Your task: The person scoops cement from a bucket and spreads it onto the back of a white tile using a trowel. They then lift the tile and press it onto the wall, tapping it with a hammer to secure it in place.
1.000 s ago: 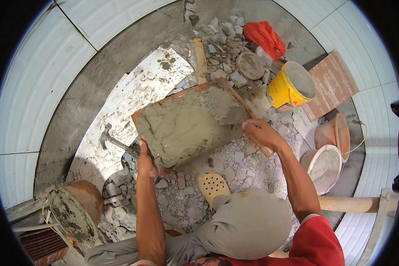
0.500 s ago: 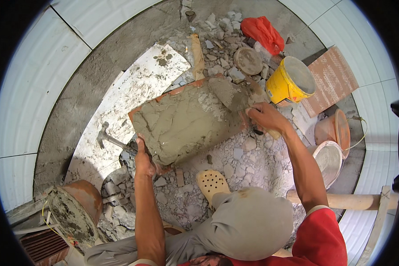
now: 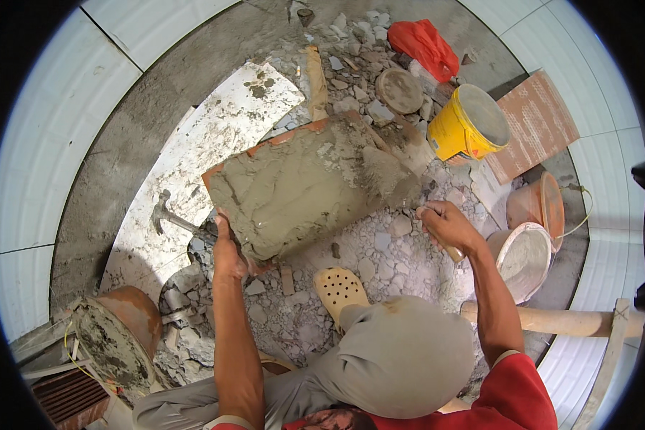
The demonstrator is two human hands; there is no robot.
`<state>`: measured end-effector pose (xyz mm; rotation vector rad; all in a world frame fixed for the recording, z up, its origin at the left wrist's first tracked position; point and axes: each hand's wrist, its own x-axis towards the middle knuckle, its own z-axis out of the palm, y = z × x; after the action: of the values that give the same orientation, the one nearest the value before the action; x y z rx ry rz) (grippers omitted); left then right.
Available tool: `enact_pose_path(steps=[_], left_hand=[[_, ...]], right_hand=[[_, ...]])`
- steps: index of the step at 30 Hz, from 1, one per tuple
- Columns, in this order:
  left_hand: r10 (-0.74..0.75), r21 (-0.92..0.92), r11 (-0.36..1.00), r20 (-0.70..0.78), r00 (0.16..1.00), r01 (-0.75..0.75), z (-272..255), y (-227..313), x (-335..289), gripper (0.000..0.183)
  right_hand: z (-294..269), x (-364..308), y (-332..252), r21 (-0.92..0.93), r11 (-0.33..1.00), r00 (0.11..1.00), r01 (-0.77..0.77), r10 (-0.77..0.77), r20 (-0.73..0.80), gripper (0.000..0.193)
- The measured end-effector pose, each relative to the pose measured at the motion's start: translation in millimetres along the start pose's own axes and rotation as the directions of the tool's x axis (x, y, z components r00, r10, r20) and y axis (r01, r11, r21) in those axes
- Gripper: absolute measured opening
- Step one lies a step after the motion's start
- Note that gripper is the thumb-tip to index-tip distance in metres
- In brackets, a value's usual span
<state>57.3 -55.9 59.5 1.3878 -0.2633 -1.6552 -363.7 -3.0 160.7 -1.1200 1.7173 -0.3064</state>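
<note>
A rectangular tile (image 3: pixel 216 172), reddish at its edges, is covered with wet grey mortar (image 3: pixel 287 197). My left hand (image 3: pixel 229 251) grips its near left corner, thumb on top, with the fingers partly hidden beneath. In my right hand (image 3: pixel 448 226) is a trowel (image 3: pixel 390 175), its wooden handle end showing below the fist. The mortar-smeared blade lies over the tile's right end. Just left of my left hand, a claw hammer (image 3: pixel 168 213) rests on a stained white board (image 3: pixel 150 236).
Broken rubble (image 3: pixel 308 322) covers the floor around my light clog (image 3: pixel 339 290). To the right stand a yellow bucket (image 3: pixel 451 132), an orange bucket (image 3: pixel 527 204) and a pale bucket (image 3: pixel 519 265). A mortar bucket (image 3: pixel 137 315) sits at lower left. A red bag (image 3: pixel 426 46) lies far off.
My right hand has moved right and toward me, drawing the trowel blade across the mortar to the tile's right end. My left hand keeps its hold on the tile.
</note>
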Motion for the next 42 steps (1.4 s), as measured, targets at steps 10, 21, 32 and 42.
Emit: enact_pose_path(steps=[10, 21, 32, 42], left_hand=[[-0.054, -0.056, 0.997, 0.023, 0.998, 0.055, -20, -16, 20, 0.067], [0.066, 0.017, 0.998, 0.035, 0.997, -0.067, -35, -26, 33, 0.063], [0.045, -0.005, 0.999, 0.032, 0.998, -0.045, -28, -15, 23, 0.063], [0.034, -0.015, 0.999, 0.028, 0.999, -0.034, -26, -11, 22, 0.062]], right_hand=[[63, -8, -41, 0.054, 0.998, 0.979, 0.017, -0.028, 0.203, 0.035], [123, 32, -119, -0.054, 0.96, 0.925, 0.274, -0.248, 0.288, 0.043], [127, 33, -136, -0.322, 0.755, 0.821, 0.572, -0.524, 0.227, 0.046], [106, 34, -127, -0.406, 0.726, 0.827, 0.555, -0.533, 0.179, 0.044]])
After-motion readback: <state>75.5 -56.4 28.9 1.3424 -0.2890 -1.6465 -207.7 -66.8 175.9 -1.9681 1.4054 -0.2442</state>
